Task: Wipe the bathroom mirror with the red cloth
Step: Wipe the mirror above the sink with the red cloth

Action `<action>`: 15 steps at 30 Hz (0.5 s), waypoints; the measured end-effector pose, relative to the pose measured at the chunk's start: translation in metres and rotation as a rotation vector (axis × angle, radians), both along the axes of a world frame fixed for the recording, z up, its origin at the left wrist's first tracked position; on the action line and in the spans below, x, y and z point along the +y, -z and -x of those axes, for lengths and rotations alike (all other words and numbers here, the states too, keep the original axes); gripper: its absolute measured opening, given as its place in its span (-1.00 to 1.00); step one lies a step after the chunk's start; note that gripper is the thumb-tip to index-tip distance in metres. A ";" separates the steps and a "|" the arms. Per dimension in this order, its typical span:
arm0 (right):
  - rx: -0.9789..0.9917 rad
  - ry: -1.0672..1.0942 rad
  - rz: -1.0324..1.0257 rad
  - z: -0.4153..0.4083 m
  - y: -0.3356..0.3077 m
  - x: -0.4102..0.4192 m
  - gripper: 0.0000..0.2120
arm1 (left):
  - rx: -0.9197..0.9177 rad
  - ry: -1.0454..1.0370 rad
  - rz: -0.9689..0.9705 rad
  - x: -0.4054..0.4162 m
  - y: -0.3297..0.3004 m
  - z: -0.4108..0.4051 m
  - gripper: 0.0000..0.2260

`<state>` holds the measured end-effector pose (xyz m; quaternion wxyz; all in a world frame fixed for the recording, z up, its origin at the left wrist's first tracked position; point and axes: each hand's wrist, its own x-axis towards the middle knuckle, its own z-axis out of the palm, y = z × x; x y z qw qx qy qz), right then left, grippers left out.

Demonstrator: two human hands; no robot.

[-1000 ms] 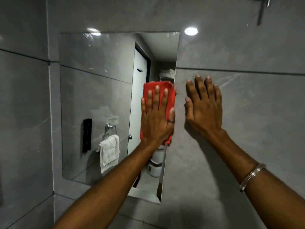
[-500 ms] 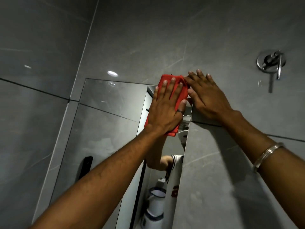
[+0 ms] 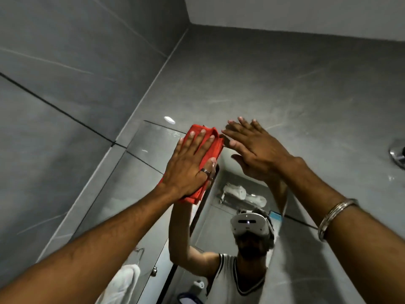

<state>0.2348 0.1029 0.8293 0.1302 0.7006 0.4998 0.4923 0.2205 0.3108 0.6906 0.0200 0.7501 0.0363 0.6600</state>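
Note:
The folded red cloth [image 3: 211, 143] is pressed flat against the mirror [image 3: 140, 183] near the glass's top edge. My left hand [image 3: 188, 165], fingers spread and a ring on one finger, lies flat over the cloth and holds it against the glass. My right hand [image 3: 256, 148], fingers apart and empty, rests flat just right of the cloth, its fingertips over the mirror's top edge onto the grey wall; a metal bangle sits on that wrist. The mirror shows a person's reflection with raised arms below the hands.
Grey tiled walls [image 3: 65, 128] surround the mirror, meeting in a corner at the upper left. A chrome wall fitting [image 3: 397, 155] sticks out at the far right edge. Reflected in the mirror are a white towel [image 3: 122, 281] on a ring and a door.
Both hands and the cloth have climbed from the mirror's middle right to its top edge. My view has tilted upward, and the ceiling corner now shows.

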 end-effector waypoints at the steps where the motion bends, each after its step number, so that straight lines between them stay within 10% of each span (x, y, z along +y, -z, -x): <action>1: -0.004 -0.004 0.013 0.000 -0.001 0.012 -0.36 | -0.007 -0.007 0.012 0.014 0.001 0.002 -0.38; 15: -0.305 0.079 0.006 -0.015 -0.031 0.146 -0.41 | -0.047 0.017 0.052 0.143 -0.003 0.024 -0.41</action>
